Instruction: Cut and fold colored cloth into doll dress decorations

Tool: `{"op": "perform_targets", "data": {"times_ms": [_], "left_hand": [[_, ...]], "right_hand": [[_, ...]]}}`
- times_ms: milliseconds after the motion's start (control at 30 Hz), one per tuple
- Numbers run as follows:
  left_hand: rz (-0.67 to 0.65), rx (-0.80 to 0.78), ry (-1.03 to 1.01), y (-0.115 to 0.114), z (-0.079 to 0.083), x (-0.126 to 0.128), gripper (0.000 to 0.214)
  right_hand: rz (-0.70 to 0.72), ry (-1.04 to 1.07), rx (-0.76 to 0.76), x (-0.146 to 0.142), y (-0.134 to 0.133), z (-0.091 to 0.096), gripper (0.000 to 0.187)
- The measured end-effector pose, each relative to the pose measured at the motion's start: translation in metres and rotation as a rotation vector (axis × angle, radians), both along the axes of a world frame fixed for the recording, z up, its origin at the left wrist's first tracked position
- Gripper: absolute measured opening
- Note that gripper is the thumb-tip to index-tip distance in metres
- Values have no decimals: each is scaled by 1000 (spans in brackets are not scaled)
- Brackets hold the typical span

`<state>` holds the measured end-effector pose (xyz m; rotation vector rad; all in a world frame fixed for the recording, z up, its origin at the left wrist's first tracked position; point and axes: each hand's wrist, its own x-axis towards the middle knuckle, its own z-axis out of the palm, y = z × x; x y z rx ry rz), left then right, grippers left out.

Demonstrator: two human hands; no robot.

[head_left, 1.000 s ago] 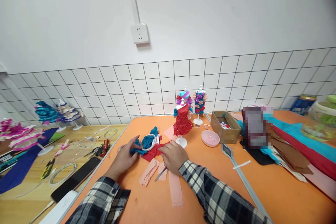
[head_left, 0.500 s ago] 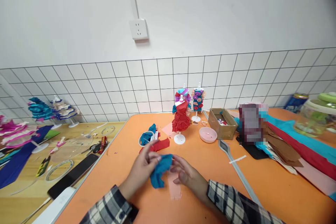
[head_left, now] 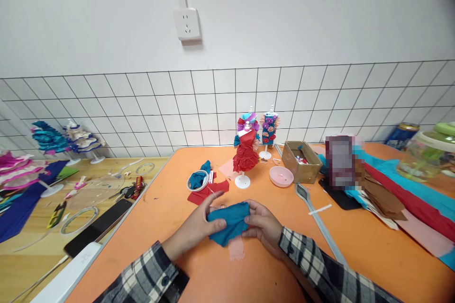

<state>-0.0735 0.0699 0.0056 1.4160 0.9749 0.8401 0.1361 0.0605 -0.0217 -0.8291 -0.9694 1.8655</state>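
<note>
Both my hands hold a piece of teal crepe paper point(head_left: 230, 221) above the orange table point(head_left: 355, 255). My left hand point(head_left: 199, 227) pinches its left edge, and my right hand point(head_left: 261, 222) grips its right edge. Pink paper strips point(head_left: 236, 249) lie under the teal piece. Just beyond my hands lie a red paper scrap point(head_left: 209, 191) and a tape roll point(head_left: 197, 181) with teal paper inside it. A small mannequin in a red paper dress point(head_left: 245, 154) stands behind them.
A second dressed mannequin point(head_left: 268, 130), a pink dish point(head_left: 281, 176), a cardboard box point(head_left: 301, 162) and a long grey tool point(head_left: 313, 208) stand at the back right. Paper sheets point(head_left: 408, 194) pile on the right. The wooden table point(head_left: 21, 265) at left holds a phone point(head_left: 95, 227), rings and more dressed figures.
My hands left the paper pile by the tape roll, lifted a teal piece toward me, and now hold it spread between them. The view tilted slightly.
</note>
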Motion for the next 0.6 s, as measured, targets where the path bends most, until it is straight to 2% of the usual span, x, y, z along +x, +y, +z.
{"op": "perform_targets", "data": {"times_ms": [100,233,333,433,533,600], "left_hand": [[-59,-48,-12,-4,-2,1,79],[-106,-9,23,-10,-2,6,77],[-105,11,41,-12,-1,7,79],[-112,-66,15,-11,-1,7,85],[-109,-93,-90,-10,1,7,85],[-59,-46,-177,-9,3,6,82]], "right_hand": [[-17,-25,134,-1,1,-3,30],[-130,-260,369,-4,3,-7,33],[-314,-406,361,-2,8,-8,36],[-459,-426,354,3,12,-7,39],[-498,-349,328,6,12,-4,43],[-431,-277,281,5,8,-3,48]]}}
